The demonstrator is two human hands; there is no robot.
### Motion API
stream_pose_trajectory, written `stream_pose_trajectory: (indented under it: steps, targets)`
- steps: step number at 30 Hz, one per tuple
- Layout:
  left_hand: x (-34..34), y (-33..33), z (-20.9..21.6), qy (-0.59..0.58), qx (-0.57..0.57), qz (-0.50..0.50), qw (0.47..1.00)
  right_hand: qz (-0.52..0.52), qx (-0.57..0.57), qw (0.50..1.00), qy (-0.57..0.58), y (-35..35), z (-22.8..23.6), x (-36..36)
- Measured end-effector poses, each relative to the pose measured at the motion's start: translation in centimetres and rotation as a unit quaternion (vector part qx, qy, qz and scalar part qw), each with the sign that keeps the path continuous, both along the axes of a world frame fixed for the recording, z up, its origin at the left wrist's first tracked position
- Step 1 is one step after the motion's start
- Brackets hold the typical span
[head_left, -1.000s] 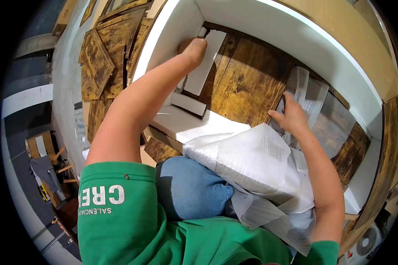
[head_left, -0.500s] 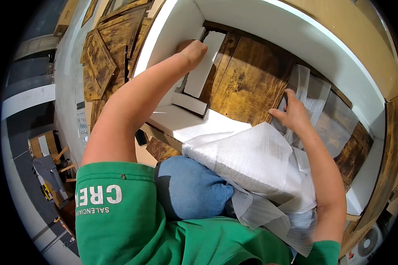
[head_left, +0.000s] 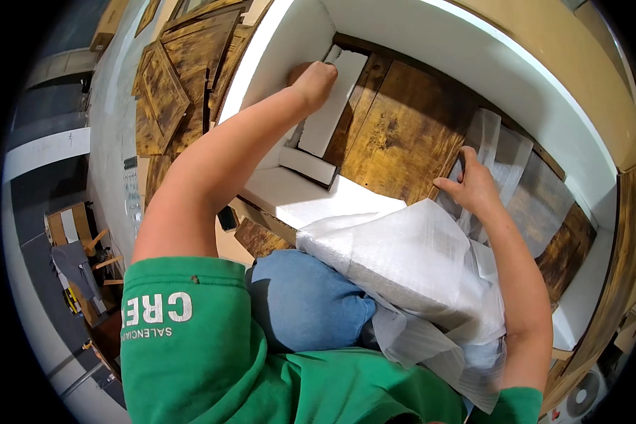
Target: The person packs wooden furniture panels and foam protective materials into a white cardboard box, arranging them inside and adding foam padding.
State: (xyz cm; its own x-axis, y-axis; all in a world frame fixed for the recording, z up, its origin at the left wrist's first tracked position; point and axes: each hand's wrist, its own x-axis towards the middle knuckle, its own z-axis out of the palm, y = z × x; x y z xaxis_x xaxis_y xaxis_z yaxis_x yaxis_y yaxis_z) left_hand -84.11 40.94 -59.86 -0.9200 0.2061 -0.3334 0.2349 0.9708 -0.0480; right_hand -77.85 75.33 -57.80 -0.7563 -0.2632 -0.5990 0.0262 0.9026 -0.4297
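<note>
My left hand (head_left: 316, 83) is closed in a fist at the left end of a box lined with white foam (head_left: 290, 42). It presses beside a long white foam block (head_left: 334, 106); its curled fingertips are hidden. Next to the block lies a brown wood-grain panel (head_left: 410, 124) with dark edges. My right hand (head_left: 471, 185) has its thumb and index finger at the panel's right edge, with the other fingers out of sight. A shorter foam block (head_left: 307, 167) sits at the near left corner. Translucent foam wrap (head_left: 410, 261) spills over the box's near side.
More wrap (head_left: 537, 205) covers a second brown panel (head_left: 571, 247) in the box's right part. Several brown wood pieces (head_left: 184, 78) are stacked on the floor at the left. A brown panel (head_left: 615, 261) stands along the right side. My blue-jeaned knee (head_left: 307, 300) is against the box front.
The view has shifted slightly. Along the left side of the long foam block, the dark ragged gap looks narrower. Both hands keep nearly the same places.
</note>
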Motion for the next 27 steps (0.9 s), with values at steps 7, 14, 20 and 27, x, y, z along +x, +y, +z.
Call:
stream_pose_trajectory:
  steps: [7,14,20,27]
  targets:
    - [-0.2,0.8,0.9,-0.029,0.096,0.127,0.987,-0.004,-0.002,1.0,-0.001,0.2,0.0,-0.1]
    - [2.1,1.0,0.4,-0.009,0.234,0.199,0.951,-0.015,-0.014,1.0,-0.004,-0.5,-0.5,1.1]
    - [2.4,2.2,1.2,0.011,0.189,0.233,0.954,-0.039,-0.017,0.999,-0.016,-0.7,-0.4,1.5]
    - [1.6,-5.1,-4.3,0.032,0.418,0.307,0.854,-0.223,-0.257,0.939,-0.042,4.1,-0.9,0.7]
